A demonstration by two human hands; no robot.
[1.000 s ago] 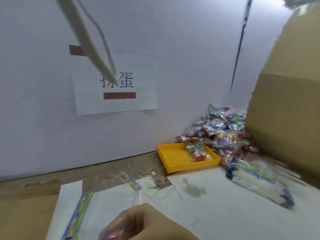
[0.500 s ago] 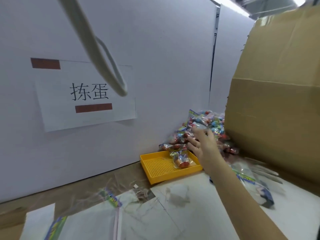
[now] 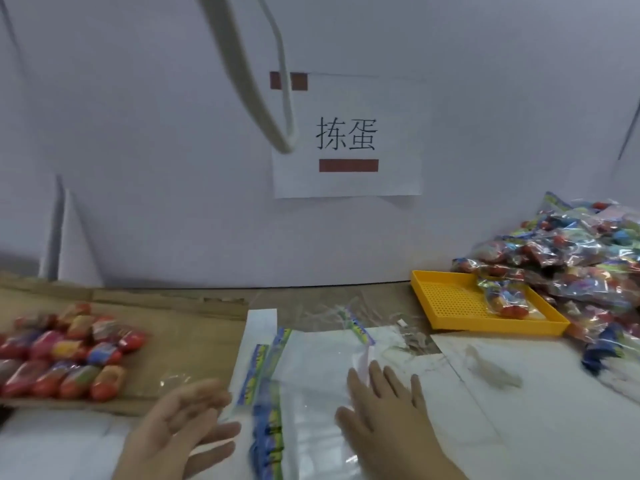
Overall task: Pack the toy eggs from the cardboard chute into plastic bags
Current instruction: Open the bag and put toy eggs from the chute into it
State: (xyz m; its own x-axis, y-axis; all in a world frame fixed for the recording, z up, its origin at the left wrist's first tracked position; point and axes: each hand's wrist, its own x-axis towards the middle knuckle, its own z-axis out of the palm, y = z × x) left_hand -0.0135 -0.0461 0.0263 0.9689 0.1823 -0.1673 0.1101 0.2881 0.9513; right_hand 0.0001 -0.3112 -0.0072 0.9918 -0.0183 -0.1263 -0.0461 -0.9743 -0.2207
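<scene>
Noted: my left hand (image 3: 180, 431) is spread, fingers straight, holding nothing, at the left edge of the flat plastic bags (image 3: 311, 386). It is blurred, so I cannot tell whether it touches them. My right hand (image 3: 384, 410) lies flat, fingers extended, on those bags. The toy eggs (image 3: 65, 358) sit on the cardboard chute (image 3: 187, 337), left of and beyond the left hand. Beyond and right of the right hand stands a yellow tray (image 3: 446, 299) containing one filled bag (image 3: 502, 299). A pile of filled bags (image 3: 571, 258) lies further right.
</scene>
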